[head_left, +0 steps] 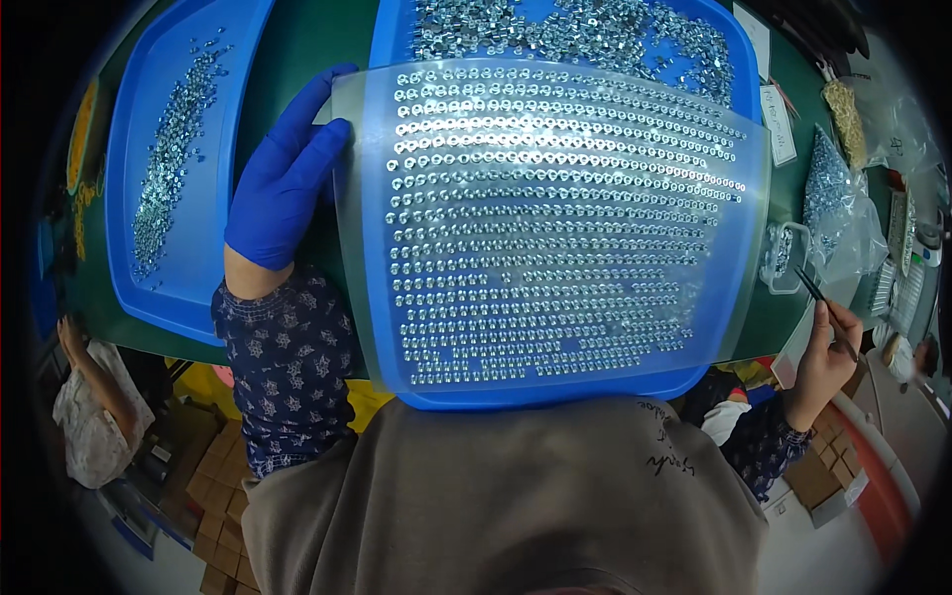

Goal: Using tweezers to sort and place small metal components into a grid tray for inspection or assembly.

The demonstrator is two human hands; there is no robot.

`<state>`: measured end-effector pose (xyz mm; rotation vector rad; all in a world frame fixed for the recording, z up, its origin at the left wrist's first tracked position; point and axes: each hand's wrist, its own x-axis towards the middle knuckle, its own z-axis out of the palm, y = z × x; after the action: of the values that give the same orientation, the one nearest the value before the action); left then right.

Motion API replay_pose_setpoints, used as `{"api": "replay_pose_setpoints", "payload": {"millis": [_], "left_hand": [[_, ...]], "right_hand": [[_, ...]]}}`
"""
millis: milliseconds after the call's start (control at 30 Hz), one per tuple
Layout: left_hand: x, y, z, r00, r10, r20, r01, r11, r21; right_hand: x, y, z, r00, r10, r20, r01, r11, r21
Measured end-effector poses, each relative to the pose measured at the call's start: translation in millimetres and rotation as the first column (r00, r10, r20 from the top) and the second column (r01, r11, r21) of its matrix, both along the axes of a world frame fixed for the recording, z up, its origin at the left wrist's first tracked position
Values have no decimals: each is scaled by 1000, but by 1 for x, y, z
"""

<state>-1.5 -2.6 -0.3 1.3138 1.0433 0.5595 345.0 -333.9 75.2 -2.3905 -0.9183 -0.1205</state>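
Gloved left hand (283,188) pinches edge of clear sheet (355,218); right hand (825,352) grips tweezers (809,285) by small box (788,286). Likely bead-picking step; calls for steady tips.

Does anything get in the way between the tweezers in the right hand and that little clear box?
Nothing visible does. The right hand holds the tweezers with their tips at the edge of the clear box. The bag of small pieces lies beyond, not between them.
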Motion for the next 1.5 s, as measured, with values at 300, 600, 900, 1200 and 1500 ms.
{"api": "replay_pose_setpoints", "payload": {"millis": [300, 600, 900, 1200, 1500], "left_hand": [[0, 1, 2, 999, -41, -3, 41, 999, 13], [6, -1, 6, 1000, 8, 26, -8, 1000, 2], [3, -2, 4, 1000, -17, -3, 17, 1000, 17], [4, -1, 7, 999, -19, -25, 20, 999, 37], [2, 1, 6, 998, -39, -52, 43, 997, 62]], "right_hand": [[-55, 52, 17, 880, 475, -25, -455, 856, 244], [-84, 99, 22, 481, 869, -115, -852, 495, 171], [-89, 102, 12, 479, 870, -118, -851, 493, 181], [-86, 98, 12, 491, 858, -148, -839, 512, 184], [-83, 92, 10, 533, 834, -147, -809, 552, 200]]}}
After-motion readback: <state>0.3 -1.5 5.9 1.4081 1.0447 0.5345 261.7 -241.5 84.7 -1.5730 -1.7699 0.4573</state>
